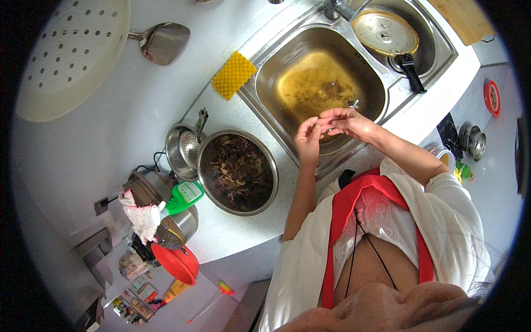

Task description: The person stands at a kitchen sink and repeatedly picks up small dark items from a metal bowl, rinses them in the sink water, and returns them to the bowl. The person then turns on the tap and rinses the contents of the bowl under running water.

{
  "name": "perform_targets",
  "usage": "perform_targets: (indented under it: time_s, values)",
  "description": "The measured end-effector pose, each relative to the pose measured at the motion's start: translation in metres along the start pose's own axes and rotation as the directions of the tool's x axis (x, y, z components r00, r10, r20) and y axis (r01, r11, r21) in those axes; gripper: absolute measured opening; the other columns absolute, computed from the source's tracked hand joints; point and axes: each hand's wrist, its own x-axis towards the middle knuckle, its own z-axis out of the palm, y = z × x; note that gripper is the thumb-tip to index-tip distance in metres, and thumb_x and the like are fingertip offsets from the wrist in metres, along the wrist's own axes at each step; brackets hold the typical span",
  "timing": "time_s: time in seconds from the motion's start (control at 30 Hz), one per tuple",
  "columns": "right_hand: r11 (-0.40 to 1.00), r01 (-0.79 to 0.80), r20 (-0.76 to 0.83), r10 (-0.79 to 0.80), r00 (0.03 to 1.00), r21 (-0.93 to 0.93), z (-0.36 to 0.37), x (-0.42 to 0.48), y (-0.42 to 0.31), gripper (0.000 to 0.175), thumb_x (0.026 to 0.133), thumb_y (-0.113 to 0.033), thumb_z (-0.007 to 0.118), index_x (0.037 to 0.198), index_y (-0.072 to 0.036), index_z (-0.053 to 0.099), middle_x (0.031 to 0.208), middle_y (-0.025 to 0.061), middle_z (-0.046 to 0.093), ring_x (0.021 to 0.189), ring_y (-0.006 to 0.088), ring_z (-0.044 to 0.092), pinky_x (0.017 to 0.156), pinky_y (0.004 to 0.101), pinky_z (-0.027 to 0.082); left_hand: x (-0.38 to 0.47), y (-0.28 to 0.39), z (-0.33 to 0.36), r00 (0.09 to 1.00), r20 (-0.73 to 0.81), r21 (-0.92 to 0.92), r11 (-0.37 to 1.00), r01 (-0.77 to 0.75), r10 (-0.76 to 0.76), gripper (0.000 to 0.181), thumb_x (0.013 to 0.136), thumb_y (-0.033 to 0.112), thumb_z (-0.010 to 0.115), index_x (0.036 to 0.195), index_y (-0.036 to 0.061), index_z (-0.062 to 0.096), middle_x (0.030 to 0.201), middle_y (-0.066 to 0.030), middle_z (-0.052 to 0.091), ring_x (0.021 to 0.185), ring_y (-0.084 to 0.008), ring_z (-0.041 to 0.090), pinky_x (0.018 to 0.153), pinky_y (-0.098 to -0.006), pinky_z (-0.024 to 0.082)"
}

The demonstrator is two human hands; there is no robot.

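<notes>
My left hand [308, 137] and my right hand [346, 123] meet over the near side of a stainless steel sink basin [269, 83]. Their fingertips pinch a small, partly hidden piece [330, 130], too small to identify. Brownish-yellow water [307, 83] with dark bits stands in the basin. On the counter to the left, a large steel bowl [202, 182] holds dark, shredded pieces of food [240, 174] with some paler bits among them. A smaller steel bowl [174, 159] with a perforated steel ladle [191, 147] touches its side.
A yellow textured sponge [233, 75] lies by the sink's far-left corner. A lid with a black handle [383, 33] rests over the second basin, near the faucet [342, 9]. Left of the large bowl are a green bottle [185, 197] and a red plastic basin [176, 263].
</notes>
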Motion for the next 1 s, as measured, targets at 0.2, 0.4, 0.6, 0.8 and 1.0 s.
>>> perform_targets:
  time_s: [0.2,0.4,0.6,0.8,1.0]
  values:
    - [0.914,-0.074,-0.032,0.067,0.997,-0.399,-0.029,-0.002,-0.019,0.027,0.087,-0.004,0.053,0.114,-0.001,0.055,0.113,0.0104,0.059,0.089,0.0195,0.064,0.072,0.0274,0.052,-0.002,0.008,0.001,0.997,-0.041,0.034,0.997,0.073,-0.072,0.015,0.087,0.007,0.059,0.102,0.0038,0.061,0.091,-0.0013,0.061,0.077,-0.0086,0.058,0.064,-0.0214,0.046]
    - [-0.464,-0.173,-0.112,-0.156,0.981,-0.869,-0.130,0.036,-0.041,0.020,0.073,-0.002,0.055,0.091,-0.005,0.063,0.088,0.0200,0.063,0.084,0.0361,0.061,0.071,0.0420,0.050,-0.044,0.083,-0.011,0.901,-0.101,0.528,0.790,-0.311,0.423,0.013,0.086,0.002,0.058,0.098,0.0019,0.062,0.093,-0.0052,0.060,0.081,-0.0133,0.059,0.072,-0.0246,0.049]
    - [-0.424,-0.267,-0.286,-0.020,0.958,-0.865,-0.156,0.085,-0.017,0.018,0.073,-0.007,0.061,0.090,-0.001,0.064,0.092,0.0183,0.065,0.090,0.0332,0.063,0.076,0.0408,0.052,-0.065,0.151,-0.072,0.713,-0.180,0.973,0.229,0.028,0.678,0.021,0.082,0.003,0.060,0.103,0.0012,0.061,0.110,-0.0141,0.053,0.101,-0.0279,0.052,0.084,-0.0412,0.045]
    - [-0.441,-0.276,-0.313,0.011,0.950,-0.854,-0.149,0.109,0.032,0.018,0.077,-0.007,0.057,0.092,0.000,0.063,0.093,0.0205,0.065,0.091,0.0361,0.063,0.076,0.0443,0.052,-0.077,0.148,-0.072,0.658,-0.156,0.987,0.139,0.078,0.736,0.032,0.078,0.004,0.063,0.110,0.0012,0.059,0.121,-0.0182,0.044,0.111,-0.0340,0.045,0.092,-0.0446,0.040]
    - [-0.468,0.038,-0.097,0.261,0.960,-0.883,-0.136,0.112,0.071,0.023,0.073,-0.009,0.056,0.096,-0.002,0.058,0.096,0.0240,0.058,0.085,0.0399,0.061,0.071,0.0473,0.050,-0.065,0.134,-0.035,0.784,-0.030,0.937,0.290,-0.194,0.620,0.027,0.079,0.004,0.063,0.105,0.0035,0.060,0.119,-0.0150,0.047,0.113,-0.0332,0.045,0.090,-0.0411,0.042]
